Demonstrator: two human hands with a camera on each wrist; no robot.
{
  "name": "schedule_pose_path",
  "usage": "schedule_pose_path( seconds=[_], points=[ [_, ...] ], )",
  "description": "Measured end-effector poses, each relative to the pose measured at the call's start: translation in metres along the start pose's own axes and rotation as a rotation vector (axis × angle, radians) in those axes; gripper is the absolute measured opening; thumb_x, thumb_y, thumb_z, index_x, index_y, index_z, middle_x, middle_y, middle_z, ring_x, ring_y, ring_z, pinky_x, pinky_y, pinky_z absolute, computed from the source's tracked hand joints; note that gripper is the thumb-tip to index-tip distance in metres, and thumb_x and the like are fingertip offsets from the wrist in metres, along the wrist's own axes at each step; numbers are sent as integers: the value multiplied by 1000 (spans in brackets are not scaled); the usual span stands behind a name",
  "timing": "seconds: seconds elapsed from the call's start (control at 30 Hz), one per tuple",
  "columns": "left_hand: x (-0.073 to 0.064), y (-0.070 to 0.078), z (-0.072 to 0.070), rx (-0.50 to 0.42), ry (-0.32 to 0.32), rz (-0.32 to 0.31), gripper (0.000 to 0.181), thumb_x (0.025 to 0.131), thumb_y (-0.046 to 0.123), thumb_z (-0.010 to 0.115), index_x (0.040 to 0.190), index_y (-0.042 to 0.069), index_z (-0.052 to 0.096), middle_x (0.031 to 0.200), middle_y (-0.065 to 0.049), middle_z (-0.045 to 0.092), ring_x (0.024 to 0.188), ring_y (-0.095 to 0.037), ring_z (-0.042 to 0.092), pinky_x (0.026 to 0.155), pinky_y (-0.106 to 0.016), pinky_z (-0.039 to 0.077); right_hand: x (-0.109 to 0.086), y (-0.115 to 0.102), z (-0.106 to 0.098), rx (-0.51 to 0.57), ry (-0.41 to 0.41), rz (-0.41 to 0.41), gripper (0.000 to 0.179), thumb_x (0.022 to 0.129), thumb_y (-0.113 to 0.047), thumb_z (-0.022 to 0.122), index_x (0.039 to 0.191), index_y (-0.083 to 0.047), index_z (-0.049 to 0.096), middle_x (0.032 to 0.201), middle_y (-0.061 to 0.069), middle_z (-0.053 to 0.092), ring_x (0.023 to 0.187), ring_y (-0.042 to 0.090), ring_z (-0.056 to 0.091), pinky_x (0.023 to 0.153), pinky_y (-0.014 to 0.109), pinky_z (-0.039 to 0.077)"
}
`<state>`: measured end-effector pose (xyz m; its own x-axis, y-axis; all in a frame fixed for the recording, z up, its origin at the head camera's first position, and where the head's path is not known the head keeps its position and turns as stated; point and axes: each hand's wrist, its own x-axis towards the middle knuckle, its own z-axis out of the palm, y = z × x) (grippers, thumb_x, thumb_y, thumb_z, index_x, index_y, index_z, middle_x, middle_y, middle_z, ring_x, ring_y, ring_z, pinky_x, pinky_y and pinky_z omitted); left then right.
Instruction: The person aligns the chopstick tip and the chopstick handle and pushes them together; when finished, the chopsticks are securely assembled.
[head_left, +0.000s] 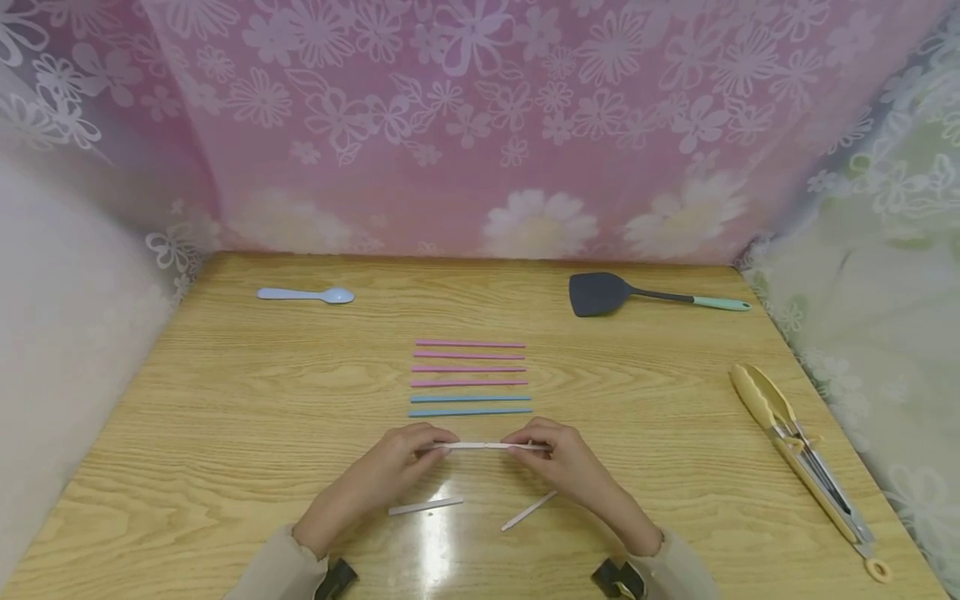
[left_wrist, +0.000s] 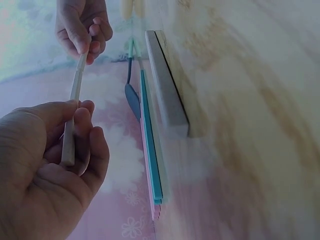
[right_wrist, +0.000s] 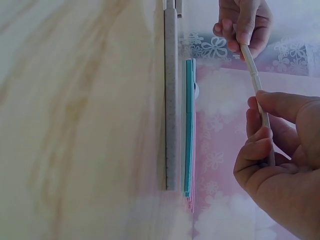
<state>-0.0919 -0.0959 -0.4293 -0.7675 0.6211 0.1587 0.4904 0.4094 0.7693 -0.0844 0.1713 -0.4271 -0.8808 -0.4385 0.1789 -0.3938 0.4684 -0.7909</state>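
Pinched between thumb and fingers of my left hand (head_left: 393, 457) is the left part of a thin off-white chopstick (head_left: 468, 445). My right hand (head_left: 562, 457) pinches its right part, so it spans level between both hands above the table. A joint line shows near its middle in both wrist views. Below the hands lie two loose off-white chopstick halves: a left half (head_left: 426, 506) and a slanted right half (head_left: 525, 512), its upper end near my right hand. Just beyond the hands, blue chopsticks (head_left: 470, 412) and several pink chopsticks (head_left: 470, 369) lie in parallel rows.
A pale blue spoon (head_left: 339, 296) lies at the back left of the wooden table (head_left: 225, 433). At the back right is a dark spatula (head_left: 600, 294) with a green handle. Yellow-tipped tongs (head_left: 798, 454) lie along the right side. Flowered cloth (head_left: 450, 125) hangs behind.
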Motion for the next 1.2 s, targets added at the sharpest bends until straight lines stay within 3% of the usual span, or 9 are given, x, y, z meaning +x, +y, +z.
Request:
schedule_pose_path(
  seconds=[0.5,0.8,1.2],
  points=[
    [0,-1,2,-4,16,16,21,98,11,53,113,3,65,104,-6,67,90,-12,63,78,-23,54,2,-2,3,3,7,21,10,85,-4,69,93,-5,73,84,1,65,64,0,44,53,16,45],
    [0,-1,2,27,47,72,24,98,9,51,115,1,66,101,-6,65,81,-6,53,70,-20,50,3,-7,3,35,29,23,10,85,-8,70,94,-4,72,86,4,66,64,1,45,52,16,44],
    [1,-2,7,109,133,139,18,91,2,59,108,-1,67,94,-7,66,76,-6,55,66,-17,51,3,-7,5,18,67,-22,8,83,-6,71,90,-4,73,78,-2,61,60,-1,40,49,15,40]
  ],
)
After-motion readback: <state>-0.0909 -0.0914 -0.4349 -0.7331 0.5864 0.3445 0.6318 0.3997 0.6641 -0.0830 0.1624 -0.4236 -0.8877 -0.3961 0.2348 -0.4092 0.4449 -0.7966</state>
